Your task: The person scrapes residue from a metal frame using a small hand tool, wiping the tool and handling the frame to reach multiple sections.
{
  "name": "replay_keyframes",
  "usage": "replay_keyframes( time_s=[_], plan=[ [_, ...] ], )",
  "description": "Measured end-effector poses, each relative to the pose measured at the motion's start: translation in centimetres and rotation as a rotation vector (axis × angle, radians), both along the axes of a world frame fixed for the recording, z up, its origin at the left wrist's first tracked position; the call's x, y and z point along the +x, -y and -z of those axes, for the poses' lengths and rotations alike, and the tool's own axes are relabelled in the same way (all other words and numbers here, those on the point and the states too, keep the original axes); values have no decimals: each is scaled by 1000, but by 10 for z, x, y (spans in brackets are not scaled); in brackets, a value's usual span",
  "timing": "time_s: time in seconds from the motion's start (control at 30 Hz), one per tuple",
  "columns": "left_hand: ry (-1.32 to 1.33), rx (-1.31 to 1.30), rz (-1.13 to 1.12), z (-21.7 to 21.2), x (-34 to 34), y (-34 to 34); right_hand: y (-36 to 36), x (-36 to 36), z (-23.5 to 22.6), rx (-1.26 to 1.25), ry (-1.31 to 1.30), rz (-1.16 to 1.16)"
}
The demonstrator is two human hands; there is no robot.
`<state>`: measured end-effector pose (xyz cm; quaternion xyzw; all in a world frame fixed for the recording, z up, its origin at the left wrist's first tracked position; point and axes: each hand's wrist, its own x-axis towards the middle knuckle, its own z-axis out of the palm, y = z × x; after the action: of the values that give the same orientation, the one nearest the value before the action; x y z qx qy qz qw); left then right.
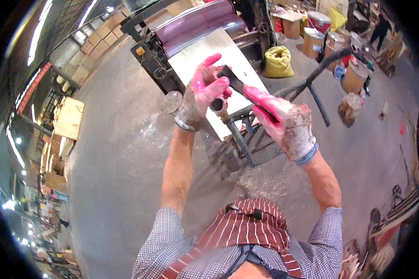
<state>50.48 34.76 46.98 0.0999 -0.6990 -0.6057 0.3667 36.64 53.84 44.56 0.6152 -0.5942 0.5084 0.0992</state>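
In my right hand [284, 123], gloved and smeared pink at the fingers, is a dark flat-bladed scraper [233, 79]. Its blade points up and left, close to the fingers of my left hand [199, 95]; whether it touches them I cannot tell. The left glove is also coated with wet pink stuff, and its fingers and thumb are spread apart. Behind both hands a pale wooden sheet [239, 58] slopes down from a machine with pink-coated rollers [202, 30]. Part of the sheet is hidden by my left hand.
A dark pipe frame [307, 81] stands beside the sheet, its legs reaching the floor. Further right are a yellow sack [278, 62], several drums and a brown cylindrical container [354, 76]. Stacked boards [69, 118] stand far left. Another person [381, 31] is at the upper right.
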Motion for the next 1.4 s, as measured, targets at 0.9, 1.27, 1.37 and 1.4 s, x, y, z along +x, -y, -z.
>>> replay_keyframes(
  time_s=[0.9,1.27,1.37,1.4],
  plan=[
    [-252,-208,-462,4,13,-52,84,-11,163,189,458,-704],
    [-207,-336,-885,-31,34,-73,108,17,91,-50,227,-829],
    [-240,-284,-881,-42,50,-61,130,29,62,-56,238,-831],
    [-231,-286,-913,-46,55,-56,135,31,53,-51,216,-880]
  ],
)
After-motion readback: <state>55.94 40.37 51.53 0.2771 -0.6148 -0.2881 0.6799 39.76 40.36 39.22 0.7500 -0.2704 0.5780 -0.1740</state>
